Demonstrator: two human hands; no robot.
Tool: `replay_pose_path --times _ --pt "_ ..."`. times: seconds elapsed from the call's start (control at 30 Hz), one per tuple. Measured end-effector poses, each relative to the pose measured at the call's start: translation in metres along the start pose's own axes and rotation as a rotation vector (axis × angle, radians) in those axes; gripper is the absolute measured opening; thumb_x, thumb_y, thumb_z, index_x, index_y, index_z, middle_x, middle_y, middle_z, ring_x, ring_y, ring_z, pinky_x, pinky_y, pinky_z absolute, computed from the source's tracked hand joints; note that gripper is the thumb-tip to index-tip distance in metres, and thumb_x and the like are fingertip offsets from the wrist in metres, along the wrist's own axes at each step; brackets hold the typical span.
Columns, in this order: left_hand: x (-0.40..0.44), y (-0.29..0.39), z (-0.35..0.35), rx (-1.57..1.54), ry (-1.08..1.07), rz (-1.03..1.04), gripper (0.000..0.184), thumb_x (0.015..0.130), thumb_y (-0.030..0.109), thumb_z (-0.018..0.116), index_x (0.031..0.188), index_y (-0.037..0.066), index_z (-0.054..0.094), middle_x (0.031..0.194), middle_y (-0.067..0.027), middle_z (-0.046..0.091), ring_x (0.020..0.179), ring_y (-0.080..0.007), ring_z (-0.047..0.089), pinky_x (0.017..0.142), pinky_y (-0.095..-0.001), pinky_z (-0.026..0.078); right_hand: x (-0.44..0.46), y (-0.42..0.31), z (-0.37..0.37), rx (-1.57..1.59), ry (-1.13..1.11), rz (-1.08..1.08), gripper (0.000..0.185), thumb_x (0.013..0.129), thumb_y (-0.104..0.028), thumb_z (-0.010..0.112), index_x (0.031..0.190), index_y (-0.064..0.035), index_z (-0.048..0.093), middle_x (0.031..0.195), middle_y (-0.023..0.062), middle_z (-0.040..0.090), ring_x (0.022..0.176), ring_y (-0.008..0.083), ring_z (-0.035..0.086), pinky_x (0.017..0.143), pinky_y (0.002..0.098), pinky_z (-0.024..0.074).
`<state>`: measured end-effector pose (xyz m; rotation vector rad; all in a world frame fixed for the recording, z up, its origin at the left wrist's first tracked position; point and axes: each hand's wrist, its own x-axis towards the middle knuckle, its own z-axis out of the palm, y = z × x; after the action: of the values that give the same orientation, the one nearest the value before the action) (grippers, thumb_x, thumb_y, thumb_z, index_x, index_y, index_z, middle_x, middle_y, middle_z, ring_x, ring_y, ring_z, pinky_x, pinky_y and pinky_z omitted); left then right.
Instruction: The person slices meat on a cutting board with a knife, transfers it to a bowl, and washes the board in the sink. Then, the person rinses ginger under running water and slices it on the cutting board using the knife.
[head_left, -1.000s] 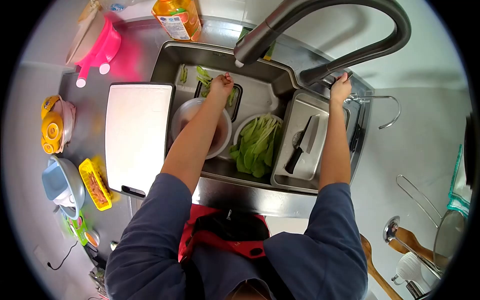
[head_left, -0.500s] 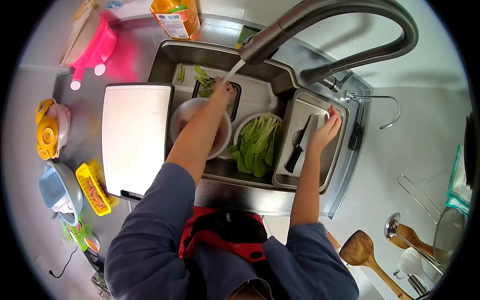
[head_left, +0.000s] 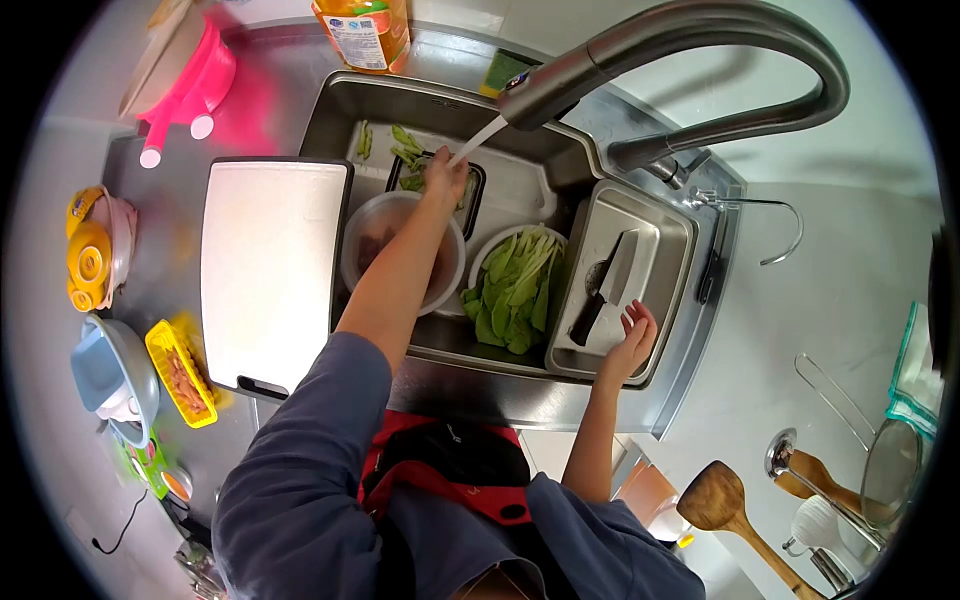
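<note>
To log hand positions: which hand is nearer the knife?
Right. The right hand is close beside the knife; the left hand is farther off, at the running water.

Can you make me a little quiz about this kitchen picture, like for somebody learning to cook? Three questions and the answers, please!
1. True or false: the right hand is empty.
2. Which of these lies in the metal tray?
A) a sponge
B) a knife
C) an orange bottle
3. Which hand is the water stream falling on?

Key:
1. True; its fingers are spread.
2. B.
3. The left hand.
</note>
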<state>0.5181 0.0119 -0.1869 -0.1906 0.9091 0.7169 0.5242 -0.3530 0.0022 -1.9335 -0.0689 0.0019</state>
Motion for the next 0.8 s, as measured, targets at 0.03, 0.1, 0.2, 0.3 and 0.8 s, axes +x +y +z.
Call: replay_pose_path --times 0.03,0.1,0.2,0.3,0.8 --pt "0.011 0.0 -0.011 0.124 -0.1 0.042 0.022 0.102 0.021 0.04 0.099 0.002 0.051 0.064 -0.0035 0.043 0.054 -0.0138 0.043 0.046 -0.0255 0.037 -0.002 0.0 -0.001 -0.031 -0.011 -0.012 0.029 0.102 -0.019 0.037 0.114 0.0014 0.054 0.116 0.0136 0.059 0.104 0.0209 0.058 0.09 0.0343 0.0481" --pt "0.014 -0.003 -0.016 0.244 -0.199 0.083 0.019 0.101 0.022 0.042 0.099 0.005 0.052 0.062 -0.0012 0.041 0.05 -0.0113 0.04 0.043 -0.0244 0.034 -0.005 0.001 -0.006 -0.055 -0.014 -0.018 0.028 0.101 -0.018 0.038 0.114 0.0011 0.054 0.116 0.0131 0.059 0.103 0.0204 0.058 0.089 0.0337 0.0484" --pt "-0.014 -0.005 0.007 0.386 -0.058 0.12 0.02 0.1 0.029 0.047 0.093 0.011 0.052 0.059 0.0024 0.037 0.043 -0.0083 0.033 0.038 -0.024 0.027 -0.006 0.001 -0.01 -0.04 -0.048 0.021 0.026 0.101 -0.016 0.039 0.114 0.0008 0.054 0.116 0.0128 0.06 0.102 0.0196 0.058 0.087 0.0327 0.0492" --pt "-0.016 -0.004 0.007 0.386 -0.015 0.135 0.029 0.097 0.039 0.052 0.085 0.013 0.049 0.056 0.0034 0.035 0.042 -0.0086 0.031 0.037 -0.0251 0.023 -0.007 -0.004 -0.008 -0.022 -0.08 0.009 0.024 0.1 -0.014 0.041 0.115 0.0009 0.054 0.116 0.0127 0.06 0.102 0.0194 0.058 0.086 0.0316 0.0498" --pt "-0.036 0.028 0.008 0.587 -0.158 -0.11 0.038 0.101 0.037 0.026 0.087 0.01 0.049 0.058 0.0001 0.041 0.038 -0.0107 0.028 0.034 -0.0264 0.02 0.03 0.009 0.313 0.32 -0.843 0.147 0.043 0.1 -0.031 0.045 0.134 -0.0042 0.048 0.126 0.0092 0.057 0.113 0.0205 0.053 0.095 0.0318 0.0413"
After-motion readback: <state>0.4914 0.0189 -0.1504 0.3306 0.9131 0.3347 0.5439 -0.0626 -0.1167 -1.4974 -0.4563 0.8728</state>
